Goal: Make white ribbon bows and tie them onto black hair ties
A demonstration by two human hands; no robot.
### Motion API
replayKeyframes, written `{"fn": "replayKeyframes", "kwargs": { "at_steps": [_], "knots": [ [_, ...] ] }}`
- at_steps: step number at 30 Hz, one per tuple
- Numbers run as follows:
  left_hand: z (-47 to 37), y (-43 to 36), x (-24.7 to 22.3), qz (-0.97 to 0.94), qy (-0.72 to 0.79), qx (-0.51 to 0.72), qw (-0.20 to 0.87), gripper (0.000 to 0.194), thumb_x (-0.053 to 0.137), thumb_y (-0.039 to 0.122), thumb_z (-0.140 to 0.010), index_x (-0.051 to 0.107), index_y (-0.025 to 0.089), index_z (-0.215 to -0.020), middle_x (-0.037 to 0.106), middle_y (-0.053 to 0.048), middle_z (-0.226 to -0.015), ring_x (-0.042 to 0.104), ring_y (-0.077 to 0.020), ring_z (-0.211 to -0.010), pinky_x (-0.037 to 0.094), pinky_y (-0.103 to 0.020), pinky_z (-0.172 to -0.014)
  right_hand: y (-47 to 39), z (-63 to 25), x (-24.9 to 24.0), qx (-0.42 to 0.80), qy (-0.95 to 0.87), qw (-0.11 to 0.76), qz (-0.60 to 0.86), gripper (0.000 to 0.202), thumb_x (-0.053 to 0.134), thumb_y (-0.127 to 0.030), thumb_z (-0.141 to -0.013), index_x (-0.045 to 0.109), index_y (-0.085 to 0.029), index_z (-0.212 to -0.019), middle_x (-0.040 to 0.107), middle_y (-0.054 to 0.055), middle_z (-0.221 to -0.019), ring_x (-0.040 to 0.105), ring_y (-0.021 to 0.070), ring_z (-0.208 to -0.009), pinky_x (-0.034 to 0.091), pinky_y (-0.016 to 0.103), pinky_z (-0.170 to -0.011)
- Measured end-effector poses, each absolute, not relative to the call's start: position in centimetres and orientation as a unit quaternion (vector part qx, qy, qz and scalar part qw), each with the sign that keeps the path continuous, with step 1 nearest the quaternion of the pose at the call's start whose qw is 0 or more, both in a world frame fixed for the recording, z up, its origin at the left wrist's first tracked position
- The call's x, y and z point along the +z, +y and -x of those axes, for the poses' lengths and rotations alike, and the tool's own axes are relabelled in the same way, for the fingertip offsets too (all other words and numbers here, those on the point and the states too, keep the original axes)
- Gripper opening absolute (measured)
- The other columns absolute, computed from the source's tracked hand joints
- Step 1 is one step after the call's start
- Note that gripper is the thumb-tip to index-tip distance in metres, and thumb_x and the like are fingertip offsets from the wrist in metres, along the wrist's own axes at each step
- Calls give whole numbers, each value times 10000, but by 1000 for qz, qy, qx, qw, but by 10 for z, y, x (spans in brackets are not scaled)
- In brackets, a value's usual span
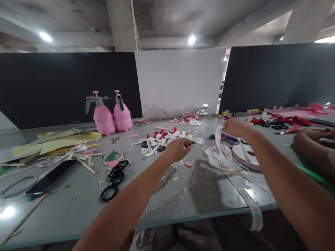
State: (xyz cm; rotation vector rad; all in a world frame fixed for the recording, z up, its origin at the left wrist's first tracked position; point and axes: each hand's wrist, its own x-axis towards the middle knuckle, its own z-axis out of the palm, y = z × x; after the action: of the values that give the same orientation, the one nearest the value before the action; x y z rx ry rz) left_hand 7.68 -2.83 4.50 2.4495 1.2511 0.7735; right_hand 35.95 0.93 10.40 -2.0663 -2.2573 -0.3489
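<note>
My right hand (pixel 233 127) pinches a white ribbon (pixel 218 136), which hangs from the fingers into a loose, looped heap printed with lettering. One printed end (pixel 255 213) of it drops over the table's front edge. Under my right forearm lies a ribbon roll (pixel 247 155), partly covered. My left hand (pixel 179 149) is closed at the near side of a pile of short white and red ribbon pieces (pixel 157 140); what its fingertips grip, if anything, I cannot make out. A small pink ring (pixel 189 164) sits just in front of it.
Several black rings (pixel 116 176) lie left of my forearm, beside a phone (pixel 52 178). Two pink spray bottles (pixel 104 119) stand at the back. Yellow sheets (pixel 59 143) and sticks cover the left. Another person's hand (pixel 314 147) is at the right, near red ribbons (pixel 291 121).
</note>
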Motion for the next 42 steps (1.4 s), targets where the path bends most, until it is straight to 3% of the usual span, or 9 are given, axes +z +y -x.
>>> {"fn": "replayKeyframes", "kwargs": {
  "at_steps": [3, 11, 15, 19, 24, 30, 34, 39, 42],
  "knots": [
    [-80, -27, 44, -840, 421, 298, 167, 247, 538, 322, -813, 672, 223, -996, 691, -34, -976, 613, -172, -817, 448, -276, -742, 3, -349, 126, -149, -716, 154, 665, 306, 482, -279, -815, 731, -133, -917, 714, 143, -898, 650, 222, -803, 416, 276, -668],
    [-74, -16, 81, -691, 328, 556, 325, 533, 581, 456, -832, 478, 175, -1274, 549, -142, -1278, 559, -227, -1083, 441, -320, -867, -31, -275, 149, -82, -767, 438, 462, 360, 532, -457, -841, 699, -143, -895, 620, 23, -618, 501, 121, -544, 335, 240, -543],
    [-68, -17, 93, -670, 271, 590, 359, 456, 619, 406, -818, 507, 165, -1189, 655, -88, -986, 613, -141, -793, 456, -248, -708, -35, -238, 138, -29, -775, 478, 413, 334, 560, -459, -831, 693, -153, -819, 583, 8, -595, 447, 106, -536, 313, 242, -536],
    [-49, -11, 87, -638, 322, 588, 379, 387, 548, 369, -853, 473, 175, -1179, 615, 12, -708, 415, -45, -421, 324, -188, -465, -26, -219, 110, 83, -779, 504, 363, 316, 601, -447, -801, 667, -147, -725, 558, 5, -607, 427, 99, -545, 299, 242, -519],
    [-18, -10, 77, -710, 351, 443, 419, 337, 595, 467, -792, 598, 139, -867, 556, 22, -547, 304, -30, -364, 191, -198, -410, -10, -218, 71, 305, -689, 561, 343, 310, 658, -458, -745, 596, -163, -669, 362, -61, -472, 259, 62, -428, 189, 234, -428],
    [-8, -22, 58, -728, 369, 364, 449, 394, 647, 521, -732, 630, 146, -853, 466, 47, -464, 343, -47, -383, 207, -199, -419, 3, -220, 45, 456, -597, 572, 329, 358, 708, -461, -672, 509, -181, -570, 329, -69, -464, 201, 47, -391, 130, 236, -406],
    [-12, -19, 41, -734, 380, 342, 447, 374, 667, 501, -718, 637, 148, -836, 483, 38, -447, 380, -60, -396, 252, -205, -441, 5, -218, 38, 362, -632, 557, 399, 346, 630, -495, -717, 555, -176, -603, 463, -13, -542, 361, 96, -461, 259, 245, -448],
    [-17, -4, 25, -646, 418, 471, 431, 363, 675, 505, -693, 600, 154, -739, 527, 37, -539, 379, -47, -424, 290, -201, -452, -7, -209, 36, 4, -621, 607, 495, 305, 526, -450, -805, 617, -182, -695, 600, 59, -753, 519, 187, -751, 376, 289, -659],
    [-18, -1, 20, -555, 412, 550, 469, 377, 731, 486, -625, 585, 161, -746, 530, 50, -588, 426, -47, -473, 336, -192, -485, -16, -196, 30, 48, -670, 555, 490, 439, 420, -469, -882, 568, -185, -581, 537, 29, -559, 506, 162, -603, 342, 275, -597]
  ]
}}
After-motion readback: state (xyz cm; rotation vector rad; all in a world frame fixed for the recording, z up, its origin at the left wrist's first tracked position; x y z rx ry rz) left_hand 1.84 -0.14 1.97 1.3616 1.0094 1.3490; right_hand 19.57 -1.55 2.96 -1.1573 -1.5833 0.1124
